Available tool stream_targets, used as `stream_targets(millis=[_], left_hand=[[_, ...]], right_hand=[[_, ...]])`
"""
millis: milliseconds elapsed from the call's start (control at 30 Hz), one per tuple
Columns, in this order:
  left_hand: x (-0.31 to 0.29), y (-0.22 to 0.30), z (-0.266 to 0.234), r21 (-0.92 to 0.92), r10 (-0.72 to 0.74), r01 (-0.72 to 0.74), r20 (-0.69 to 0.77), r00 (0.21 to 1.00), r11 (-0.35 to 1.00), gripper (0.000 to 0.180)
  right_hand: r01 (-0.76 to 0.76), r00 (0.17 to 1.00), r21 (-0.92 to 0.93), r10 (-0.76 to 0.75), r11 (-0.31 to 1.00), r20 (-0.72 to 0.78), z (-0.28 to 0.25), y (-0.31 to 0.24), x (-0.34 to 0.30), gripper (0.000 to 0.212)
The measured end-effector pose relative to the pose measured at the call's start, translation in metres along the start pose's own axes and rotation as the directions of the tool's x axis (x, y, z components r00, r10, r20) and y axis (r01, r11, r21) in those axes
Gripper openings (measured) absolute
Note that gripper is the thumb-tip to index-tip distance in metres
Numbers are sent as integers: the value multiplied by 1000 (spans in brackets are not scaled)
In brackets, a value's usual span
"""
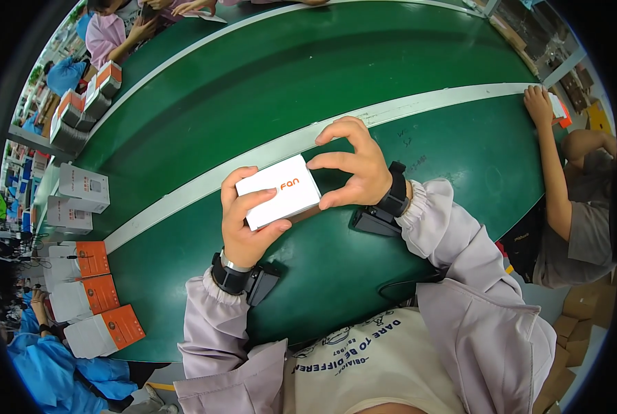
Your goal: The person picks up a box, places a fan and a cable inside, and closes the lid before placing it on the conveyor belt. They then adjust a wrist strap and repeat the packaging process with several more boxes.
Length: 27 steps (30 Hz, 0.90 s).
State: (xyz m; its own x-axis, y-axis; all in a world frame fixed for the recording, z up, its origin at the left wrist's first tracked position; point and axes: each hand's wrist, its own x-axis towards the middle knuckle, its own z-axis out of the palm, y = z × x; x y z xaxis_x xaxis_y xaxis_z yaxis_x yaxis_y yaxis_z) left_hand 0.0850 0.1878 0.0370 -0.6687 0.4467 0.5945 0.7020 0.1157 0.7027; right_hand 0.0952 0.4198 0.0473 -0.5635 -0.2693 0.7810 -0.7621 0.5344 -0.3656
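Observation:
A small white box (293, 199) with orange lettering on its face is held above the green table, tilted a little. My left hand (243, 222) grips it from the left, with a finger lying across the top face and the thumb along the near edge. At the box's right end my right hand (356, 170) has its fingers and thumb spread apart. Its fingertips are close to that end, and whether any of them touches it I cannot tell. A brownish strip shows under the box's near right edge.
Orange-and-white boxes (101, 297) line the table's left edge, with white cartons (83, 188) beyond them. Box stacks (72, 114) stand far left. A pale strip (184, 200) crosses the green table (419, 234). A co-worker's arm (556, 172) reaches in at right; other people sit around.

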Motion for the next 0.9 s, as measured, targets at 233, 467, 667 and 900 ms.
stream_targets(millis=[233, 467, 667, 900], left_hand=[[-1, -1, -1, -12, 2, -2, -19, 1000, 1000, 48], [2, 0, -3, -27, 19, -18, 18, 1000, 999, 45], [4, 3, -5, -28, -24, 26, 61, 998, 999, 43], [-2, -8, -6, -120, -61, 52, -74, 995, 991, 60]], right_hand=[[8, 997, 79, -14, 997, 81, 1, -6, -3, 46], [-126, 989, 352, 145, 928, -27, 13, -16, -12, 33], [114, 987, 209, -135, 971, 86, 2, -20, 1, 33], [-98, 983, 452, 15, 887, 184, 15, -17, -11, 43]])
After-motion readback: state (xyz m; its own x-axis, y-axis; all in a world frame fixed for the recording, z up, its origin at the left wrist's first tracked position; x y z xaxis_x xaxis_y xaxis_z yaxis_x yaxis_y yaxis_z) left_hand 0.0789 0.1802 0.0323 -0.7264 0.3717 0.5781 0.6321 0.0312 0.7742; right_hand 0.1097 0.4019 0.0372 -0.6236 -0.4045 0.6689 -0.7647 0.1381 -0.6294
